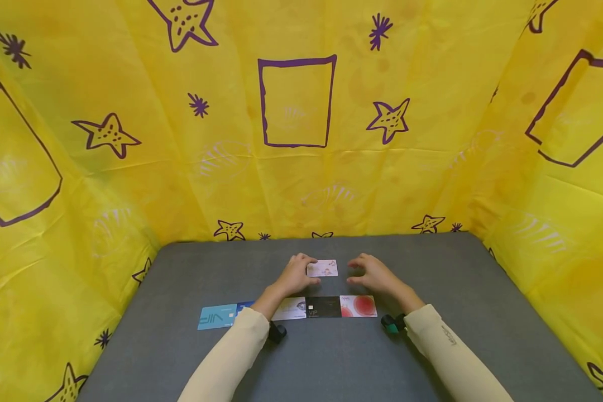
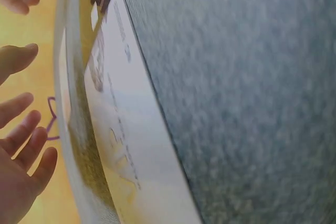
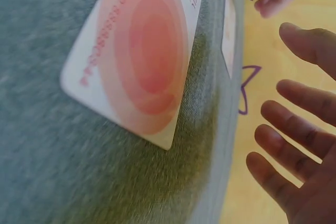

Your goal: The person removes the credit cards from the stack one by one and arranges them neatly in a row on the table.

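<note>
A pale card with small pinkish prints (image 1: pixel 324 268) lies flat toward the back of the table. My left hand (image 1: pixel 296 274) is at its left end, thumb and fingers parted; whether it touches the card I cannot tell. To the right of that card, and apart from it, my right hand (image 1: pixel 374 273) hovers with relaxed, spread fingers and nothing in it. Nearer to me runs a row of cards: a teal VIP card (image 1: pixel 216 317), a blue card (image 1: pixel 243 306) partly covered by the left arm, a whitish card (image 1: pixel 292 309), a black VIP card (image 1: pixel 324 307) and a white card with red circles (image 1: pixel 364 306).
The cards lie on a grey table (image 1: pixel 331 363). Yellow cloth (image 1: pixel 291 184) printed with purple starfish and frames surrounds its back and sides. Dark bands with small devices sit on both wrists, below the cream sleeves (image 1: pixel 231 357).
</note>
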`<state>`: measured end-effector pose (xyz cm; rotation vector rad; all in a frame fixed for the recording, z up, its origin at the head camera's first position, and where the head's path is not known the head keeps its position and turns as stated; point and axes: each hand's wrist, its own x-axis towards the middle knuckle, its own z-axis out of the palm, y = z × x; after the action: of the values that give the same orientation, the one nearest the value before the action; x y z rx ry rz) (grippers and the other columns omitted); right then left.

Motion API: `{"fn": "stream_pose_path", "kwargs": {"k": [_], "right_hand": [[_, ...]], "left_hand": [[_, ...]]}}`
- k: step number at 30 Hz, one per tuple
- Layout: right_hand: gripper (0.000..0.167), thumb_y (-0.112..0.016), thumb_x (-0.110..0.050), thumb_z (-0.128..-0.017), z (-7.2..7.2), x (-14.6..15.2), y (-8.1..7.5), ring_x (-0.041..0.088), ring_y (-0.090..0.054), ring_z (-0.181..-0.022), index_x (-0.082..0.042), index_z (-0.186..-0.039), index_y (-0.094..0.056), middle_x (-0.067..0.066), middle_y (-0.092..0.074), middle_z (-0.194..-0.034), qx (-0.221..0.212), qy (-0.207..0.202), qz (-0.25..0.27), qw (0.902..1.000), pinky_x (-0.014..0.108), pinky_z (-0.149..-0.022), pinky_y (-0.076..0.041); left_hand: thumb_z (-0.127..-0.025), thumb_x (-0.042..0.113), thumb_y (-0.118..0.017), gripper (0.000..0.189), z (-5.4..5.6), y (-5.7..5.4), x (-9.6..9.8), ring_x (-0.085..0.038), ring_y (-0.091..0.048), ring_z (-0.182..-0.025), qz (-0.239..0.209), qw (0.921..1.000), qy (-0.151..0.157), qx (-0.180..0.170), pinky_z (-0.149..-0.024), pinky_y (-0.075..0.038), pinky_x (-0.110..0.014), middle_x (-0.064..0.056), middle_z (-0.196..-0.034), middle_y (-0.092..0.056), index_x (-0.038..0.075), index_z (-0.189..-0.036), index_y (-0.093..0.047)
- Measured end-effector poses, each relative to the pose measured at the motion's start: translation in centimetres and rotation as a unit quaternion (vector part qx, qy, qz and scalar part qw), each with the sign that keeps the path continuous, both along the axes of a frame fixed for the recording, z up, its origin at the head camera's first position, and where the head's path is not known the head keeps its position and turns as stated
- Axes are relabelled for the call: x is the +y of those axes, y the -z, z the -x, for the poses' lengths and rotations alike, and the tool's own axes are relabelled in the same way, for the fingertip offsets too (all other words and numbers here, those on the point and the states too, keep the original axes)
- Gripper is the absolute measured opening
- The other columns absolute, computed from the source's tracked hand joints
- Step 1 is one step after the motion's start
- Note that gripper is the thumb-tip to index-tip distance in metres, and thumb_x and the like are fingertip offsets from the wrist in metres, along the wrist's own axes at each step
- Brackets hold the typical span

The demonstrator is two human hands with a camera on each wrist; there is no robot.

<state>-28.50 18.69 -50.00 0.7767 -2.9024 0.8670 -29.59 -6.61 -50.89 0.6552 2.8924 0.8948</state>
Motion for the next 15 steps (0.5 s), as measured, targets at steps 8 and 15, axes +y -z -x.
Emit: {"fn": "stream_pose_path", "kwargs": {"k": [8,15], "right_hand": [[0.044,-0.079,-0.026,-0.08,1.5,-1.1,0.3,0.028,-0.058,-0.099,-0.001,-0.114,-0.068,0.011,-0.063,-0.104,-0.005,-0.002,-0.024,0.9997,0.048,-0.091,-0.047],[0.044,-0.08,-0.024,-0.079,2.7,-2.0,0.1,0.028,-0.057,-0.099,-0.001,-0.113,-0.068,0.012,-0.063,-0.105,-0.003,-0.007,-0.047,0.9989,0.047,-0.092,-0.047]], "left_hand": [[-0.078,0.024,-0.081,0.058,1.3,-0.4,-0.5,-0.033,-0.048,-0.117,0.021,0.9996,-0.007,-0.016,-0.101,-0.041,-0.047,-0.018,-0.126,-0.055,0.003,-0.127,-0.061],[-0.078,0.025,-0.081,0.059,2.1,-1.4,-0.7,-0.033,-0.047,-0.119,0.041,0.999,-0.002,-0.017,-0.102,-0.039,-0.048,-0.017,-0.128,-0.054,0.003,-0.129,-0.06]]}}
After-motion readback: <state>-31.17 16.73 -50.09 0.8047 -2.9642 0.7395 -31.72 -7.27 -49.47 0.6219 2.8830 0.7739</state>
